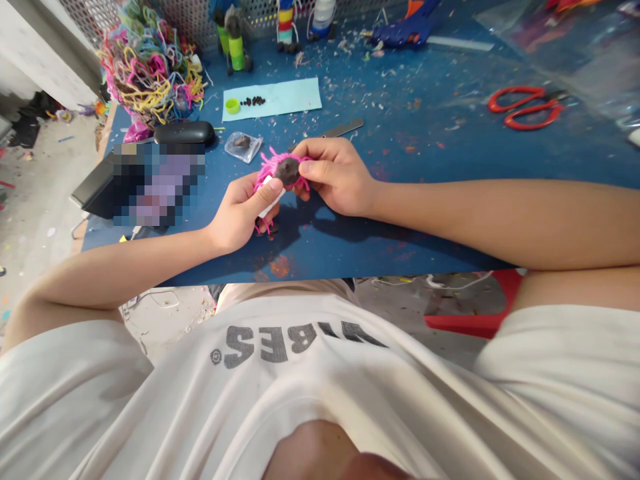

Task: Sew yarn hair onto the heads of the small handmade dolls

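A small doll (287,171) with a dark brown clay-like head, pink yarn strands for hair and a white body is held between both hands, just above the blue table. My left hand (243,212) is closed round its white body, thumb on top. Pink strands with dark ends hang below those fingers. At the head's right side, my right hand (344,175) pinches the edge of the head and the pink yarn between thumb and fingers. Behind the doll lies a small clear plastic bag (243,146) with a dark lump in it. A flat metal strip (345,128) lies beyond my right hand.
Along the back stand a tangled yarn heap (150,73), green-bodied figures (236,50), a striped figure (286,23) and a blue glue gun (403,30). Light-blue paper (293,97) holds dark beads. Red-handled scissors (533,107) lie right, a black case (185,133) left.
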`<state>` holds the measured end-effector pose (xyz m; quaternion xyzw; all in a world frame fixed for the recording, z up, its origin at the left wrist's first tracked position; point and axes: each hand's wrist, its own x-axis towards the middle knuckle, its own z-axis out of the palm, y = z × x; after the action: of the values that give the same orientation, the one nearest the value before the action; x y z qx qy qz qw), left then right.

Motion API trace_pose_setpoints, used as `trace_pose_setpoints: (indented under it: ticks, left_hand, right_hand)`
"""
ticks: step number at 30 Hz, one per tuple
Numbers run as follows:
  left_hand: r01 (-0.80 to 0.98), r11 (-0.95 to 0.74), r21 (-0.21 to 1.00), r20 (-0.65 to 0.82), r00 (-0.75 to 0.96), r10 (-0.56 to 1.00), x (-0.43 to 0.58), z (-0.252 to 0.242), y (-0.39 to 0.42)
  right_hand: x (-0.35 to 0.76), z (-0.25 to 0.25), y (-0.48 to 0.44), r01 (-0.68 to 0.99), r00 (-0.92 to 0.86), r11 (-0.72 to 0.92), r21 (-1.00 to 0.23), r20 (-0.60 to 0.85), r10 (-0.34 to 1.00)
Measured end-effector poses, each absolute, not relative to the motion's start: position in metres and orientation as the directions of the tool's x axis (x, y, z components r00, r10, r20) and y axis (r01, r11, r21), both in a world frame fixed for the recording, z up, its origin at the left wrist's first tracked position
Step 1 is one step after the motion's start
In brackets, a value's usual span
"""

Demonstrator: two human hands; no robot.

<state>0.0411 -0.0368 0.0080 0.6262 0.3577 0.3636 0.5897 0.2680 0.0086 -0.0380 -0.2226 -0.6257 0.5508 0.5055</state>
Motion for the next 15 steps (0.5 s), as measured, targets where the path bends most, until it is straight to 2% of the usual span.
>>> trace_pose_setpoints:
  ticks: [11, 15]
  left_hand:
    - [0.011, -0.057, 0.998, 0.045, 0.489, 0.871, 0.0425, 0.0104, -0.0375]
    - [0.018, -0.048, 0.999, 0.033, 0.482, 0.875, 0.042, 0.0086, -0.0366]
  right_hand:
    - [0.265, -0.0428, 0.0145, -0.398, -0.413, 0.231, -0.888, 0.398, 0.819]
    - [0.2653, -0.0417, 0.0122, -0.367, -0.378, 0.268, -0.891, 0.406, 0.832]
